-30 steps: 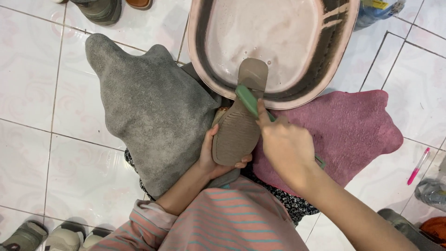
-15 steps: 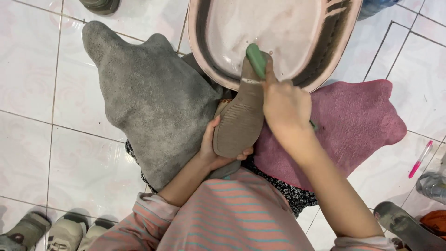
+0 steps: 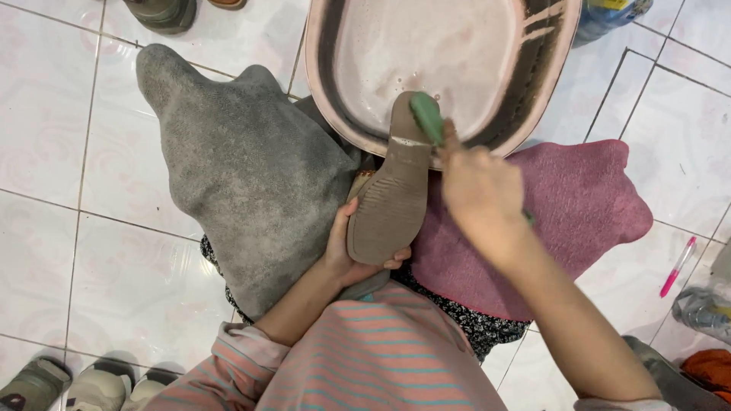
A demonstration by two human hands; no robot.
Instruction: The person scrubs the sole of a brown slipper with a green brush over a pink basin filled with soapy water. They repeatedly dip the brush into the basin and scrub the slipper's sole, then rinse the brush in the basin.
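My left hand [image 3: 344, 247] grips a grey-brown shoe [image 3: 390, 194] by its toe end, sole facing up, the heel resting over the rim of a pink oval basin [image 3: 326, 84] of soapy water. My right hand [image 3: 478, 194] holds a green brush [image 3: 426, 118] whose head lies on the shoe's heel. A grey towel [image 3: 244, 167] covers my left knee and a pink towel [image 3: 571, 205] covers my right.
White floor tiles all around. Shoes stand at the bottom left [image 3: 68, 384] and the top edge [image 3: 164, 14]. A pink pen [image 3: 677, 266] lies at right near a plastic bag [image 3: 704, 304] and something orange [image 3: 712, 369].
My right hand has moved the brush up the sole from the middle to the heel, then slightly right. The shoe and my left hand have stayed about in place.
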